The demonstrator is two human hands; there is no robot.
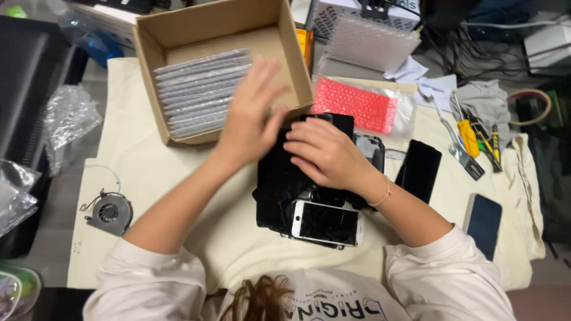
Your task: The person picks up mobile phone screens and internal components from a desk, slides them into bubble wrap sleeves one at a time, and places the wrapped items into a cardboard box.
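My left hand (250, 116) hovers with fingers spread over the front edge of an open cardboard box (148, 53); it is blurred, and its thumb is near a black screen panel. A row of bubble-wrapped panels (199, 89) stands inside the box. My right hand (324, 154) lies curled on top of a pile of black phone screens (282, 190), gripping the top panel. At the pile's near edge lies a cracked, white-framed phone screen (327, 223).
A pink bubble-wrap bag (357, 104) and a white bubble pouch (369, 41) lie behind the pile. To the right are a black screen (419, 169), a dark blue phone (483, 223) and hand tools (470, 138). A small fan (109, 211) and plastic bags (68, 119) lie at the left.
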